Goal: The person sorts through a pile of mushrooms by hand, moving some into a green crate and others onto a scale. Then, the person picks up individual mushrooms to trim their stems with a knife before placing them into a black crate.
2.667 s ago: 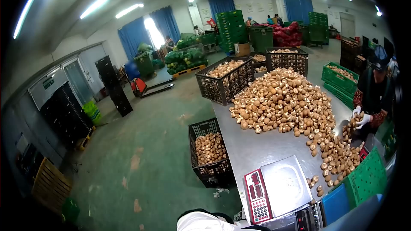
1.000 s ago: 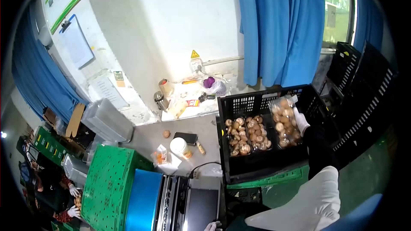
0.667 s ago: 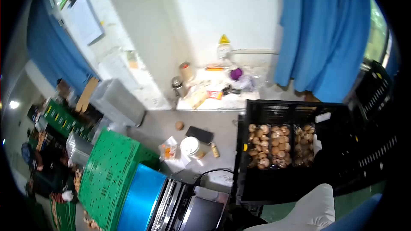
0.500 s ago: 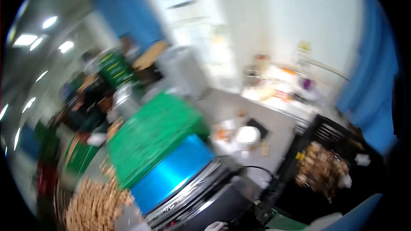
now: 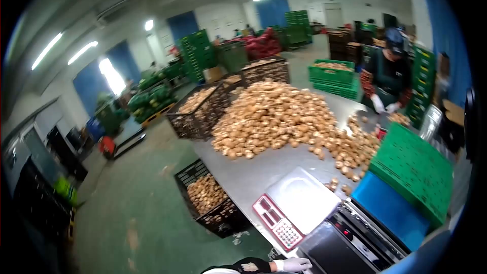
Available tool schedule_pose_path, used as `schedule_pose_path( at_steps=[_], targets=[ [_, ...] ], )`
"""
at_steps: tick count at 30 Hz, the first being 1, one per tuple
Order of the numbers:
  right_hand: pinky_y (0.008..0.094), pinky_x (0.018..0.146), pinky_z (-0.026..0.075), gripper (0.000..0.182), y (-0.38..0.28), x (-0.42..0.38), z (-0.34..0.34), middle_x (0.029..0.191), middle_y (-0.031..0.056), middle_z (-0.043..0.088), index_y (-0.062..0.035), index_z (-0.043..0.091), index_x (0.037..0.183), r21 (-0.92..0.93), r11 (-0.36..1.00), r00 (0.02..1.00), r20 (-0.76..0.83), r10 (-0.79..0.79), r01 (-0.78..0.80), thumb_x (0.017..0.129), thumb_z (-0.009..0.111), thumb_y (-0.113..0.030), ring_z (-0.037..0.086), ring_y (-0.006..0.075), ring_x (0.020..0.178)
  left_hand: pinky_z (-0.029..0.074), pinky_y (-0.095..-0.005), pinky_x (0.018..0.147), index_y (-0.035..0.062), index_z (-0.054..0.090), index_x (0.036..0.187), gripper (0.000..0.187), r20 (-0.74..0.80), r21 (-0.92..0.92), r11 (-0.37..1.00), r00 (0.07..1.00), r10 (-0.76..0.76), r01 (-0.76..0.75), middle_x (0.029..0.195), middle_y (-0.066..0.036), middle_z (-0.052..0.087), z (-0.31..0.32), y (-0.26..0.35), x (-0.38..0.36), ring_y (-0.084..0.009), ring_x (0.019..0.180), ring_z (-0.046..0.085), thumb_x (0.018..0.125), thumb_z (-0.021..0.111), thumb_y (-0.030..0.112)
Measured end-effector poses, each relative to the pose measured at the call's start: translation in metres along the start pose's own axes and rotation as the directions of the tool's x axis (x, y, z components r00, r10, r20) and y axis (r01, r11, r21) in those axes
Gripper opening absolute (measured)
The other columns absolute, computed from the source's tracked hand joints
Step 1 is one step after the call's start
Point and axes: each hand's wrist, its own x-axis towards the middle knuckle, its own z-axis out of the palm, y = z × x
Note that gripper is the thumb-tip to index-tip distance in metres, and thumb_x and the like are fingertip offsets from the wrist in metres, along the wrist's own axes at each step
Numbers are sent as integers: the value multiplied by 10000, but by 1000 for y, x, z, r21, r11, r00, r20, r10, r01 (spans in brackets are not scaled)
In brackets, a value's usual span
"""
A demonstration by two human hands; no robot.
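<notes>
My left hand (image 5: 295, 265), in a white glove, is at the bottom edge of the head view. Its fingers look stretched out, and it rests against the near edge of a black machine (image 5: 335, 253) with a small red light. I see nothing in this hand. Left of the machine stands a red-and-white digital scale (image 5: 304, 200) with a bare pale pan. Behind it, a large heap of brown mushrooms (image 5: 274, 114) spreads over the metal table (image 5: 243, 175). My right hand is out of view.
A blue panel (image 5: 388, 210) and an upturned green crate (image 5: 413, 172) stand at the right. On the floor left of the table is a black crate (image 5: 223, 223) of mushrooms. A gloved co-worker (image 5: 388, 71) stands across the table, near stacked green crates (image 5: 335, 76).
My view has swung left, from the wall and side table to the mushroom heap and the hall. The scale, the co-worker and more of my left arm now show.
</notes>
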Motion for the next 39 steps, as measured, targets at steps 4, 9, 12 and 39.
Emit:
schedule_pose_path(
  at_steps=[4, 9, 12, 39],
  targets=[
    [385, 882, 491, 525, -191, 3, 124, 1084, 139, 641, -77, 362, 1364, -1, 944, 848, 439, -297, 331, 887, 582, -73, 606, 337, 944, 466, -348, 885, 30, 611, 1110, 381, -375, -144, 970, 897, -235, 194, 1049, -146, 642, -47, -23, -102, -287, 977, 603, 950, 480, 351],
    [400, 902, 416, 194, -314, -93, 251, 1048, 167, 568, -27, 615, 977, 677, 723, 322, 659, -680, 139, 787, 576, -18, 526, 333, 1007, 465, -362, 899, 37, 619, 1109, 404, -668, -372, 788, 448, -594, 491, 1082, -169, 649, -42, -41, -254, -323, 1041, 602, 925, 496, 375],
    [408, 913, 411, 210, -352, -138, 283, 1031, 156, 583, -27, 620, 974, 722, 652, 21, 667, -745, 231, 765, 599, -25, 537, 338, 1014, 466, -384, 905, 42, 627, 1103, 405, -622, -515, 641, 267, -736, 569, 1063, -174, 657, 3, -74, -317, -336, 1042, 602, 920, 493, 378],
    [402, 907, 440, 375, -513, -297, 499, 1038, 171, 649, -37, 657, 1054, 698, 695, -368, 701, -611, 175, 899, 471, -322, 598, 326, 1003, 480, -361, 857, 88, 482, 1313, 401, -885, -202, 688, 170, -433, 696, 1146, -160, 579, -123, -319, -319, -251, 1003, 579, 962, 518, 280]
  ],
)
